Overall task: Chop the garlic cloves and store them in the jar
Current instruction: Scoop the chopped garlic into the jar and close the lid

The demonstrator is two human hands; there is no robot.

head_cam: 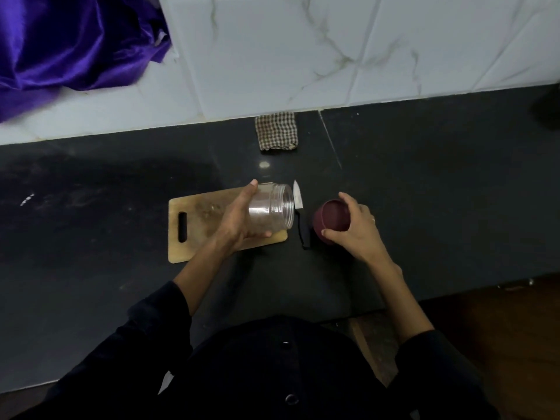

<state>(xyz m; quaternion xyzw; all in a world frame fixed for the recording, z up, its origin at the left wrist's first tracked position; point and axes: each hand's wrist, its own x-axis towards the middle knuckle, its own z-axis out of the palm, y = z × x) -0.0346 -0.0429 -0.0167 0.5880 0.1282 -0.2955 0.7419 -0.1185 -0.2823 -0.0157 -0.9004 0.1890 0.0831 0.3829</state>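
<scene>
Jar (274, 209) tilted in L hand (239, 219), lid (331, 218) in R hand (353, 225).

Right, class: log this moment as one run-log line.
left hand: holds clear jar tilted over cutting board | right hand: holds maroon lid | knife: on counter, between | lid: off

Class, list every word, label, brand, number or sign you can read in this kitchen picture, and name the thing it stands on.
None can be read.
The clear jar, dark red lid, knife, wooden cutting board and checked cloth show no label or print.
</scene>
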